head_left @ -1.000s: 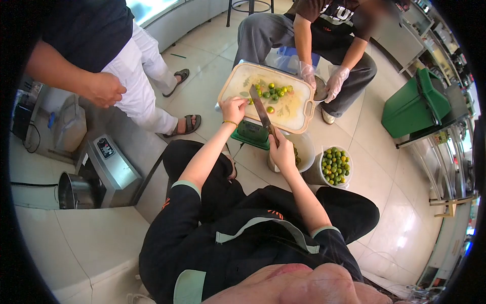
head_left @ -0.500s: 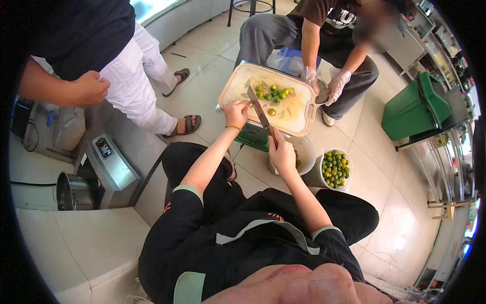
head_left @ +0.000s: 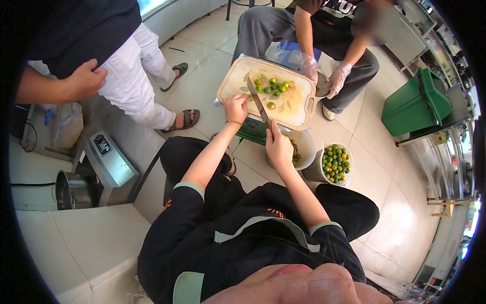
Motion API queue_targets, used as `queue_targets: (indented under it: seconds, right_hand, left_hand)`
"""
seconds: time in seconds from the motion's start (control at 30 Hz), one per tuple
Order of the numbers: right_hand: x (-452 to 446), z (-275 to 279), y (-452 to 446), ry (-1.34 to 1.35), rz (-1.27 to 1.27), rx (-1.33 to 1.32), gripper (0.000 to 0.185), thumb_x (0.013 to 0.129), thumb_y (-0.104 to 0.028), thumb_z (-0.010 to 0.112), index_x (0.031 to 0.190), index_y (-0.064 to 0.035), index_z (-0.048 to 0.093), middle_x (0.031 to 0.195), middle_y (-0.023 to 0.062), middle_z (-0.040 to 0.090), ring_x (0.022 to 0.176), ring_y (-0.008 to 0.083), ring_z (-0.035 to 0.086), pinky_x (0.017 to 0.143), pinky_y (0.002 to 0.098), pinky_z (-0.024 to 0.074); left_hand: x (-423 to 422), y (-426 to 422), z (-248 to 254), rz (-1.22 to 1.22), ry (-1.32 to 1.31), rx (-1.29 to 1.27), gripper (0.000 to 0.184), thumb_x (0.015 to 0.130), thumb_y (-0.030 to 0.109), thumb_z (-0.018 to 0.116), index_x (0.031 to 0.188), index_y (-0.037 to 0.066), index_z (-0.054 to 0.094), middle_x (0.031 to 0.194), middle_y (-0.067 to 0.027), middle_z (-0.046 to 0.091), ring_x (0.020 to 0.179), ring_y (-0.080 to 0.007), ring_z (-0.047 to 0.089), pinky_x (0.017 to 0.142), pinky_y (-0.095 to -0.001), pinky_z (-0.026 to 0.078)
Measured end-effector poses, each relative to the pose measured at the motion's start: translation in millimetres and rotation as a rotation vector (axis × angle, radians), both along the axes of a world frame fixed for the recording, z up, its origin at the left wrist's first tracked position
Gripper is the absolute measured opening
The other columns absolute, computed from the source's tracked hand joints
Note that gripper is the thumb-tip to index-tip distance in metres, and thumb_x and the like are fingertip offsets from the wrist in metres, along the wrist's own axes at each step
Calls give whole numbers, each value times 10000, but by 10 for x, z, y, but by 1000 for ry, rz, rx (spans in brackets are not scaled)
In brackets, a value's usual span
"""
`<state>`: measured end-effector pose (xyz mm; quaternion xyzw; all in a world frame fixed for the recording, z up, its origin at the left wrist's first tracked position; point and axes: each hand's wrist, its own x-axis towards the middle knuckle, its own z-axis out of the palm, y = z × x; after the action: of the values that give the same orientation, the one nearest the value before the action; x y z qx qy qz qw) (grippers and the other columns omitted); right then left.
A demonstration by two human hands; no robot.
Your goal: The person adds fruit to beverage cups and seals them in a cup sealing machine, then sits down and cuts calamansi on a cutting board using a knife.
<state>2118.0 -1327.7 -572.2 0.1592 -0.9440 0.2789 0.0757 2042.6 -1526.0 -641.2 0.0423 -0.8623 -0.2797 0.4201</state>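
Observation:
My right hand [head_left: 280,148] is wrapped round the handle of a kitchen knife [head_left: 259,105], whose blade points away over the cutting board [head_left: 234,81]. My left hand [head_left: 235,108] rests at the board's near left edge, fingers pinched together beside the blade. What those fingers hold is mostly hidden. Several small green citrus fruits [head_left: 267,90] lie in a group past the knife. One cut fruit [head_left: 271,106], with an orange-yellow face, sits nearer the handle.
Below the board stand a white bucket [head_left: 308,148] and another full of small citrus fruits [head_left: 336,163]. Opposite, a co-worker's gloved hands [head_left: 338,80] hold a round metal dish. Another person [head_left: 129,76] stands at left by an induction cooker [head_left: 114,158]. A green bin [head_left: 412,104] is at right.
The view has tilted slightly, so the board and buckets appear a little higher. My hands and the knife keep nearly the same place over the board.

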Motion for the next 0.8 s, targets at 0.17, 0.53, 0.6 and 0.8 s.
queue_targets:
  seconds: [0.17, 0.53, 0.6, 0.8]
  right_hand:
    - [-56, 46, -69, 37, 9, 22, 365, 910, -268, 550, 1235, -102, 550, 612, 187, 619, 543, 366, 621, 490, 471, 500]
    - [48, 71, -18, -81, -8, 97, 406, 898, -276, 562, 1265, -104, 538, 668, 199, 638, 618, 379, 638, 565, 477, 521]
    - [-111, 167, -10, -77, 13, 2, 385, 894, -272, 573, 1243, -110, 571, 757, 218, 655, 736, 386, 651, 654, 475, 524]
    - [-94, 363, 417, -12, 58, -169, 382, 893, -276, 578, 1258, -166, 576, 740, 205, 652, 661, 391, 634, 589, 479, 503]
  left_hand:
    - [-34, 71, -66, 3, 54, 25, 126, 744, 60, 622, 810, 115, 715, 765, -17, 661, 758, -242, 592, 698, -389, 383]
    - [-124, 11, -160, 4, 76, 68, 121, 745, 86, 653, 832, 113, 733, 759, -29, 668, 757, -242, 602, 708, -380, 394]
    - [-93, 16, -119, 24, 4, 70, 106, 758, 110, 666, 838, 120, 735, 765, -27, 669, 749, -243, 601, 707, -370, 399]
    - [-45, -44, -81, 42, -34, 263, 119, 824, 194, 657, 880, 123, 734, 834, -30, 669, 804, -252, 596, 819, -363, 420]
